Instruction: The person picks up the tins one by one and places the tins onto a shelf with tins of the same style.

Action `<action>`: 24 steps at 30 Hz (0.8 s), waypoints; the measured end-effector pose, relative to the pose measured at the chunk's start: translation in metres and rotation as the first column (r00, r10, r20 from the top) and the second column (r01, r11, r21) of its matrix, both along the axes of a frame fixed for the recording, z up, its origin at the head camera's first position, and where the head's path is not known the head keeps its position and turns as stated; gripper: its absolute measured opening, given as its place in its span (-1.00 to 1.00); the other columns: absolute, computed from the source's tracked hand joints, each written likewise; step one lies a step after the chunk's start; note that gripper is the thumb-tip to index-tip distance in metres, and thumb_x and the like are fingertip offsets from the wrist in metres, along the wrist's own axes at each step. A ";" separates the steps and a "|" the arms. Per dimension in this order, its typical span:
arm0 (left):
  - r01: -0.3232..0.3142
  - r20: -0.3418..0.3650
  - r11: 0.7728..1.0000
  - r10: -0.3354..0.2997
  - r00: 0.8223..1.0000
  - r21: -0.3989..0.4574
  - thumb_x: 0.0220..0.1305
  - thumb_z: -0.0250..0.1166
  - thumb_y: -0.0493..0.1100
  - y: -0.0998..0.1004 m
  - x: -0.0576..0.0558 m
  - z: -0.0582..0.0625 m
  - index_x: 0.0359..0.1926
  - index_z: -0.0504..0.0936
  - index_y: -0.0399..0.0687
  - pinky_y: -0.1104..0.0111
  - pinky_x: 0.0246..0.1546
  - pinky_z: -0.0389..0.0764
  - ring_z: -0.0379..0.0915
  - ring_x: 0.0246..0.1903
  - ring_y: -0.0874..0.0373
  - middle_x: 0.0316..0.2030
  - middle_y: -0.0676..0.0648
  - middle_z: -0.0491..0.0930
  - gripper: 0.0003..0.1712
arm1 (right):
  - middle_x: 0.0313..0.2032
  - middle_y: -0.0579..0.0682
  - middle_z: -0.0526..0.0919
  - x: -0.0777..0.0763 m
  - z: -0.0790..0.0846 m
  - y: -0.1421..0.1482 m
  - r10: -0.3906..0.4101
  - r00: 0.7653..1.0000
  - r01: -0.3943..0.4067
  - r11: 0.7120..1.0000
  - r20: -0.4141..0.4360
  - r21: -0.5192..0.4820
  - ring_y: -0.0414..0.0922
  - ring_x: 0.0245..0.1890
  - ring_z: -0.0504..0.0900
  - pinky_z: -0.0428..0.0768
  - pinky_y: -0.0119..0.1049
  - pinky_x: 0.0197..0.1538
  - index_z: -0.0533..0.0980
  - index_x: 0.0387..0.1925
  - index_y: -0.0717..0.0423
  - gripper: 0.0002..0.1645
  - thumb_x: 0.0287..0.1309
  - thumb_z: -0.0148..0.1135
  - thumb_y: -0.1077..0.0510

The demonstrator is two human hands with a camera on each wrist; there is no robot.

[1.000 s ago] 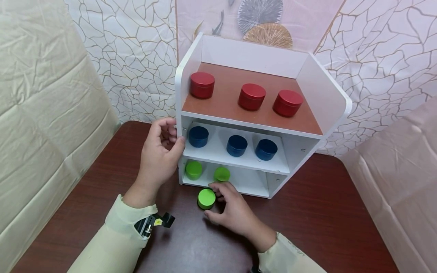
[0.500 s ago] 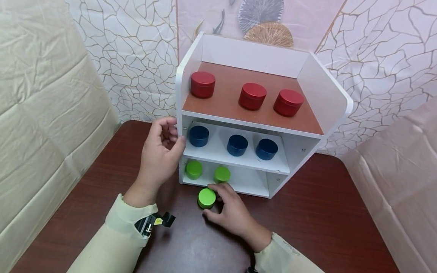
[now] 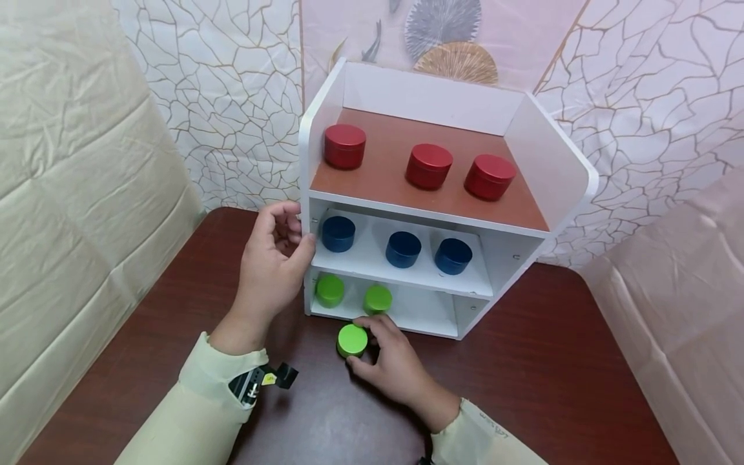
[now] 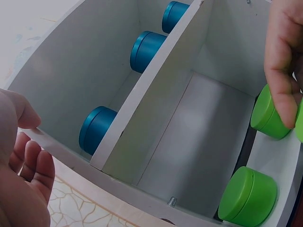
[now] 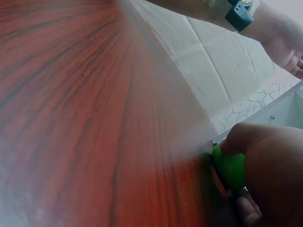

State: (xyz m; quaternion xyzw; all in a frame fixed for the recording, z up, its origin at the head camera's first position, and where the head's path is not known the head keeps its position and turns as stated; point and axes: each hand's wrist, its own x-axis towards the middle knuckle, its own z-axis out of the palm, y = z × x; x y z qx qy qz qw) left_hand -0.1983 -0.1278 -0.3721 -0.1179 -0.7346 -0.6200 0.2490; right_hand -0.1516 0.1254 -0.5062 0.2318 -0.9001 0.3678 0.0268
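A small round lime-green tin (image 3: 352, 340) stands on the table just in front of the white shelf unit (image 3: 401, 278). My right hand (image 3: 395, 365) pinches this tin between thumb and forefinger; the right wrist view has it partly hidden behind the hand. With thumb on the front edge and fingers on the outer side, my left hand (image 3: 268, 274) grips the unit's left side panel (image 3: 305, 168). Two more green tins stand on the bottom shelf, one at the left (image 3: 330, 290) and one nearer the middle (image 3: 378, 299), right behind my right fingertips.
Three blue tins (image 3: 403, 249) line the middle shelf, and three red tins (image 3: 429, 166) sit on the brown top. A dark red-brown table (image 3: 552, 374) carries the unit. Patterned cloth (image 3: 232, 90) hangs behind, with plain cloth at both sides.
My right hand has edged slightly left, its thumb closing in against the green tin's near side. My left hand keeps its place on the side panel; the tins on the shelves have not moved.
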 end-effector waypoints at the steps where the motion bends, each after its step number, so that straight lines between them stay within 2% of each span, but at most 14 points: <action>1: -0.001 0.000 1.000 0.001 1.000 -0.001 0.51 0.36 -0.35 0.000 0.000 0.000 0.37 0.48 -0.11 0.44 -0.04 0.57 0.47 -0.04 0.12 -0.03 -0.08 0.49 -0.50 | 0.24 -0.08 0.65 0.000 0.000 0.000 0.003 1.000 -0.003 1.000 0.001 -0.001 -0.23 0.06 0.71 0.78 -0.25 0.16 0.57 0.42 0.01 -0.21 0.20 0.71 0.11; 11: -0.008 0.008 1.000 0.008 1.000 -0.007 0.51 0.35 -0.34 -0.001 0.000 0.000 0.38 0.48 -0.13 0.44 -0.04 0.58 0.48 -0.04 0.14 -0.02 -0.09 0.49 -0.50 | 0.25 -0.13 0.63 -0.002 0.000 0.002 0.052 0.999 -0.053 0.999 0.005 0.012 -0.24 0.07 0.67 0.75 -0.26 0.18 0.57 0.40 -0.02 -0.21 0.16 0.71 0.10; 15: -0.003 0.006 1.000 0.003 1.000 -0.002 0.51 0.35 -0.35 -0.001 0.000 0.000 0.38 0.47 -0.13 0.44 -0.04 0.58 0.48 -0.04 0.14 -0.02 -0.09 0.49 -0.49 | 0.25 -0.16 0.61 -0.001 0.005 0.003 0.070 0.997 -0.071 0.997 0.025 0.005 -0.24 0.04 0.64 0.72 -0.26 0.18 0.57 0.38 -0.05 -0.21 0.13 0.69 0.11; 24: -0.004 0.000 1.000 0.004 1.000 -0.010 0.51 0.36 -0.33 -0.001 0.000 0.000 0.38 0.48 -0.10 0.44 -0.03 0.58 0.48 -0.03 0.11 -0.02 -0.06 0.49 -0.50 | 0.25 -0.16 0.61 0.001 0.018 0.006 0.065 0.998 -0.065 0.998 -0.011 -0.019 -0.23 0.10 0.64 0.70 -0.26 0.20 0.56 0.34 -0.06 -0.22 0.08 0.68 0.15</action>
